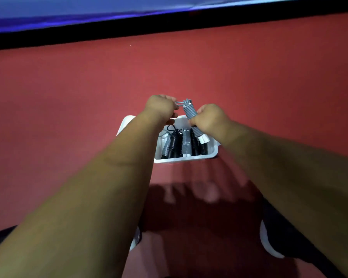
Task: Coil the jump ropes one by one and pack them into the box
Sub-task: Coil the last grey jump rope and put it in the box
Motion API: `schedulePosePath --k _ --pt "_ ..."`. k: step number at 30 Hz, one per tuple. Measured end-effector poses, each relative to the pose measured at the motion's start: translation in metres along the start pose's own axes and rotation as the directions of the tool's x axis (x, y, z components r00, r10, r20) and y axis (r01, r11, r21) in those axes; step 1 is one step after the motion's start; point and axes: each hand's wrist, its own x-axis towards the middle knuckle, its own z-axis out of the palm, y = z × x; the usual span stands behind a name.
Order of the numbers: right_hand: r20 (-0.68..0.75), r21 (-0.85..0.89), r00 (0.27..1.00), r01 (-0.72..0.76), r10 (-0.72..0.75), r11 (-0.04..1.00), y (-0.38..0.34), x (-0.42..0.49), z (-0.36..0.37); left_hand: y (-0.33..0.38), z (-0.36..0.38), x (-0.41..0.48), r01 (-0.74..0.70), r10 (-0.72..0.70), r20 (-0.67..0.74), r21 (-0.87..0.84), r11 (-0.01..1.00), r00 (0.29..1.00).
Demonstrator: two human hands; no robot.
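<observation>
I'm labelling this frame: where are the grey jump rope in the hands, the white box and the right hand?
grey jump rope [189,111]: head view, its wound coils.
white box [186,158]: head view, near rim.
right hand [209,119]: head view, back of the hand.

On my feed the red floor [68,93] fills nearly the whole view, matte and even in colour. Along its far edge I see a black strip [169,27] running left to right, rising slightly toward the right. Beyond it lies a blue surface [88,7] with a glossy sheen and a bright streak of light. A dark shadow [199,213] falls on the floor low in the middle. One tiny pale speck [130,45] sits near the strip.
</observation>
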Motion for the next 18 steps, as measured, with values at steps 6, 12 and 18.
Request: schedulePosePath --k 6,12,18 --pt "0.019 -0.168 0.996 -0.082 0.087 0.982 0.054 0.053 0.050 -0.058 0.038 0.051 0.056 -0.067 0.116 0.094 0.994 0.991" --pt "-0.011 -0.278 1.000 -0.031 0.030 0.960 0.084 0.064 0.076 -0.096 0.062 0.080 0.072 -0.108 0.180 0.194 0.978 0.978" --pt "-0.027 -0.350 0.997 -0.072 0.066 0.934 0.085 0.063 0.080 -0.106 0.067 0.088 0.056 -0.109 0.176 0.278 0.959 0.978"
